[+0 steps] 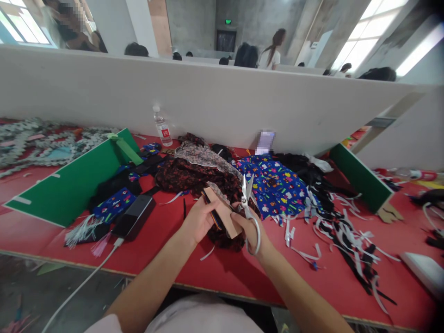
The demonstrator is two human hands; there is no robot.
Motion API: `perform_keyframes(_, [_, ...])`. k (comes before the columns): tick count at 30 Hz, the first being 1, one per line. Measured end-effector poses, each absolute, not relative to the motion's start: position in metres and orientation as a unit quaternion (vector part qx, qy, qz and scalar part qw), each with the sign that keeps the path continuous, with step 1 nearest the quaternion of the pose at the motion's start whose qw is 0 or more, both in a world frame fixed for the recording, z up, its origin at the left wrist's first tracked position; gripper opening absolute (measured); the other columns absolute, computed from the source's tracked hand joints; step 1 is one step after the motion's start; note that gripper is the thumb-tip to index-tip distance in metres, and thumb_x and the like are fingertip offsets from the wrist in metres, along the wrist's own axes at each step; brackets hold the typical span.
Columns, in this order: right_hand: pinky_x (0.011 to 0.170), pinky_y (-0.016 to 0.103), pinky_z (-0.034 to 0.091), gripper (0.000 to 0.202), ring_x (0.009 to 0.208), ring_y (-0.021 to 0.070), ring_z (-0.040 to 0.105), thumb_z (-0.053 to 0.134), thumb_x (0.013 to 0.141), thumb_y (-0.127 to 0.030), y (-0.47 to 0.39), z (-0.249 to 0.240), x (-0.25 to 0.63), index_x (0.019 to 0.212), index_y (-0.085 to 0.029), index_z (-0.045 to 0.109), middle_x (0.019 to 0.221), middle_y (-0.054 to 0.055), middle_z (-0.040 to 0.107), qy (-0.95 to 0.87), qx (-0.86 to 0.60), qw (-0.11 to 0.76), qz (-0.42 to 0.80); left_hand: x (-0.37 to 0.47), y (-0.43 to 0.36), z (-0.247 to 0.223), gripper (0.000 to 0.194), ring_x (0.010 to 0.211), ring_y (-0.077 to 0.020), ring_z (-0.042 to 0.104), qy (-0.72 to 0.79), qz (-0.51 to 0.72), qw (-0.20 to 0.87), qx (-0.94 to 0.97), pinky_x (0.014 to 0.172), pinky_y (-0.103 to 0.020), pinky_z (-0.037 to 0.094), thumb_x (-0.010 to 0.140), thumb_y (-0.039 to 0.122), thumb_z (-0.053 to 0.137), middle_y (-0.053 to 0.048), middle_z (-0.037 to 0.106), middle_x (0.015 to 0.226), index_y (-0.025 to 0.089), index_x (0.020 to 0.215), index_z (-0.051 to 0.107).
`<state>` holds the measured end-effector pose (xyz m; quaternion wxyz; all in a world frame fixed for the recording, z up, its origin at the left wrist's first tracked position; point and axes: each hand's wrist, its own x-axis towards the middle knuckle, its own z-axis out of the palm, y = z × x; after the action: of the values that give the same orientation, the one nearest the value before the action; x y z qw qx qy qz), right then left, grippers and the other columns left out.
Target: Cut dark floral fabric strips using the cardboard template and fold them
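Note:
A tan cardboard-like strip point(226, 213) is held over the middle of the table, with dark layered material along its left edge. My left hand point(200, 218) is closed on the strip's left side, thumb on its face. My right hand point(252, 227) is closed around white-handled scissors point(248, 203), blades pointing up and slightly apart, and its fingers touch the strip's right side. Beneath and behind both hands lies bunched dark floral fabric point(180, 173). Right of the scissors is a blue cartoon-print fabric piece point(274, 182).
Green boards point(69, 185) stand at both sides of the red table point(166, 252). A power bank point(134, 217) with a white cable lies left. A water bottle point(162, 127) and a phone point(265, 142) stand by the white partition point(208, 95). White and black strips point(350, 238) litter the right.

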<state>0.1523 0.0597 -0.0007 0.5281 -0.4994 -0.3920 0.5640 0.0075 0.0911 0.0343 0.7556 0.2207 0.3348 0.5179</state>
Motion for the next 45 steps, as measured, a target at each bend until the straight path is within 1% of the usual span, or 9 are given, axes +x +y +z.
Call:
perform_keyframes(5, [0.07,0.029,0.042,0.028,0.074,0.0179,0.053,0.062,0.073,-0.04,0.061,0.002,0.158,0.091,-0.02,0.056,0.082,0.001,0.06,-0.512,-0.576,0.503,0.391,0.008,0.089,0.03,0.071,0.098,-0.0208,0.062,0.386,0.557,0.666,0.311,0.083,-0.029,0.05,0.062,-0.001,0.064,-0.007,0.065,0.11,0.023,0.126,0.045])
perform_keyframes(8, [0.07,0.028,0.041,0.024,0.073,0.0163,0.051,0.061,0.073,-0.037,0.064,0.005,0.159,0.09,-0.02,0.056,0.082,0.001,0.058,-0.504,-0.576,0.505,0.4,0.002,0.093,0.032,0.086,0.089,-0.0194,0.065,0.427,0.52,0.685,0.28,0.071,-0.027,0.053,0.062,-0.002,0.062,-0.007,0.063,0.112,0.027,0.137,0.031])
perform_keyframes(10, [0.07,0.027,0.041,0.025,0.073,0.0157,0.051,0.062,0.071,-0.036,0.066,0.007,0.157,0.09,-0.02,0.056,0.081,0.0,0.057,-0.471,-0.559,0.522,0.44,0.0,0.094,0.033,0.08,0.079,-0.0166,0.066,0.424,0.51,0.705,0.252,0.067,-0.026,0.053,0.064,-0.002,0.058,-0.006,0.065,0.107,0.026,0.135,0.035])
perform_keyframes(15, [0.064,0.025,0.041,0.028,0.068,0.0142,0.05,0.065,0.068,-0.035,0.072,0.011,0.148,0.091,-0.021,0.056,0.074,-0.002,0.053,-0.408,-0.524,0.556,0.499,-0.006,0.095,0.029,0.047,0.062,-0.0115,0.064,0.405,0.493,0.741,0.211,0.059,-0.022,0.052,0.067,0.0,0.054,-0.003,0.069,0.086,0.019,0.11,0.056])
perform_keyframes(23, [0.073,0.029,0.047,0.03,0.079,0.0173,0.059,0.068,0.065,-0.03,0.084,0.022,0.142,0.092,-0.023,0.057,0.078,-0.003,0.06,-0.331,-0.46,0.58,0.585,-0.031,0.104,0.029,0.049,0.06,-0.0094,0.064,0.401,0.515,0.734,0.186,0.057,-0.02,0.052,0.072,0.005,0.057,0.002,0.069,0.083,0.027,0.116,0.053])
perform_keyframes(29, [0.062,0.033,0.052,0.034,0.07,0.0209,0.065,0.069,0.064,-0.03,0.082,0.027,0.134,0.095,-0.022,0.057,0.073,-0.001,0.065,-0.26,-0.45,0.528,0.671,-0.05,0.112,0.038,0.008,0.053,-0.0116,0.063,0.413,0.527,0.726,0.161,0.054,-0.021,0.053,0.08,0.012,0.056,-0.001,0.068,0.066,0.015,0.085,0.061])
perform_keyframes(36, [0.059,0.031,0.054,0.031,0.072,0.0211,0.068,0.068,0.066,-0.027,0.08,0.029,0.132,0.094,-0.021,0.057,0.075,0.0,0.068,-0.26,-0.425,0.49,0.715,-0.07,0.12,0.054,0.016,0.045,-0.0127,0.063,0.445,0.501,0.731,0.127,0.045,-0.019,0.051,0.086,0.012,0.047,-0.004,0.067,0.055,0.009,0.078,0.06])
perform_keyframes(41, [0.052,0.025,0.053,0.026,0.063,0.0169,0.067,0.066,0.069,-0.02,0.085,0.028,0.135,0.093,-0.021,0.057,0.07,-0.002,0.069,-0.193,-0.355,0.498,0.768,-0.075,0.118,0.065,0.023,0.051,-0.0133,0.066,0.416,0.484,0.762,0.111,0.052,-0.019,0.054,0.09,0.015,0.04,-0.006,0.069,0.06,0.007,0.085,0.061])
perform_keyframes(45, [0.054,0.026,0.055,0.023,0.064,0.0159,0.067,0.063,0.072,-0.018,0.082,0.029,0.137,0.094,-0.021,0.058,0.079,-0.001,0.071,-0.147,-0.303,0.497,0.8,-0.069,0.116,0.07,0.025,0.053,-0.0135,0.067,0.386,0.488,0.776,0.104,0.053,-0.019,0.055,0.092,0.016,0.036,-0.006,0.07,0.061,0.007,0.091,0.06])
